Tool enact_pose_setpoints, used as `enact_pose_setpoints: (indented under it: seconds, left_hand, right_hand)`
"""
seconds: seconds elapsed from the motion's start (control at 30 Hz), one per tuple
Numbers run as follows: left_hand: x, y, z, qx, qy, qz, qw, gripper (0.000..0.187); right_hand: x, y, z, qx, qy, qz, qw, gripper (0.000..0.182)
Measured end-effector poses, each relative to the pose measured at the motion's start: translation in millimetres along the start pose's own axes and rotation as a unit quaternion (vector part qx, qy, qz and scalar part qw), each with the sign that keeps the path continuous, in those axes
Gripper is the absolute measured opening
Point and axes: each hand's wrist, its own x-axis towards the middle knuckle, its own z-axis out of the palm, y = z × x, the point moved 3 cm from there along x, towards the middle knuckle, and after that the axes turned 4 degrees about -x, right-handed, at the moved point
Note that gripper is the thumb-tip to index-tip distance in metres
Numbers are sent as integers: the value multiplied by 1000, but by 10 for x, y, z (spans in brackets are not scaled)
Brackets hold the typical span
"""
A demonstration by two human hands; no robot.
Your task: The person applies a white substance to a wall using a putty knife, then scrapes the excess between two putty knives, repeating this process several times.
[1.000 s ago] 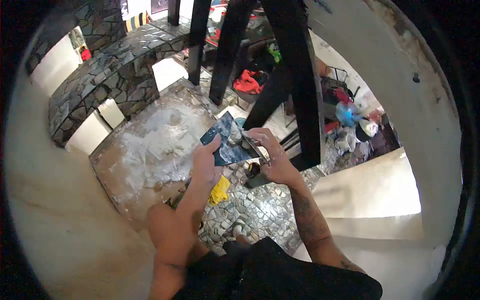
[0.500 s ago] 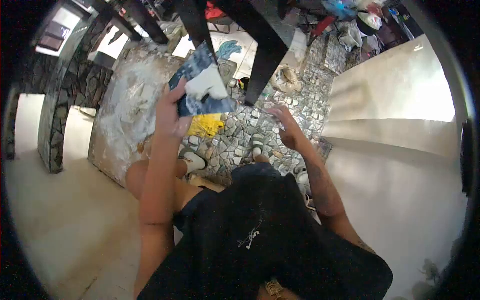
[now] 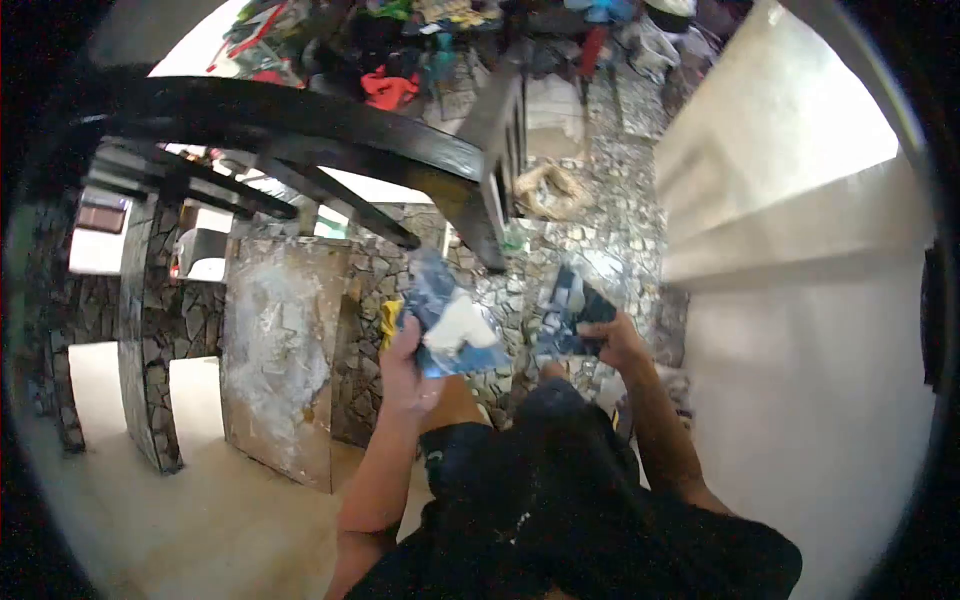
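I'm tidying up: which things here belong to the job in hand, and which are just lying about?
Seemingly in use:
blue plate, left hand
white paste on it
dark flat tool, right hand
smeared board

Probably lying about:
red bundle
yellow bundle
open sack

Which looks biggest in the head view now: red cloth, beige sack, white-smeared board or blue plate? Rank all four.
Largest to smallest, as they look:
1. White-smeared board
2. Blue plate, held up, so nearness may enlarge it
3. Beige sack
4. Red cloth

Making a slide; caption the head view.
Left hand holds a bluish plate of white paste; right hand grips a dark, blurred tool.
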Motion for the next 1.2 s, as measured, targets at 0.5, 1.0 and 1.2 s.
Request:
enact_pose_setpoints:
  seconds: [0.5, 1.0, 1.2]
  left_hand:
    - [-63, 961, -398, 129, -1, -7, 992, 35]
    - [-1123, 1998, 1593, 188, -10, 32, 982, 43]
    - [-682, 1961, 2102, 227, -6, -34, 973, 50]
  right_hand:
    - [1100, 1025, -1904, -840, -15, 183, 511, 50]
    - [-2117, 981, -334, -607, 403, 238, 642, 24]
    - [-1879, 1349, -436, -565, 456, 224, 650, 20]
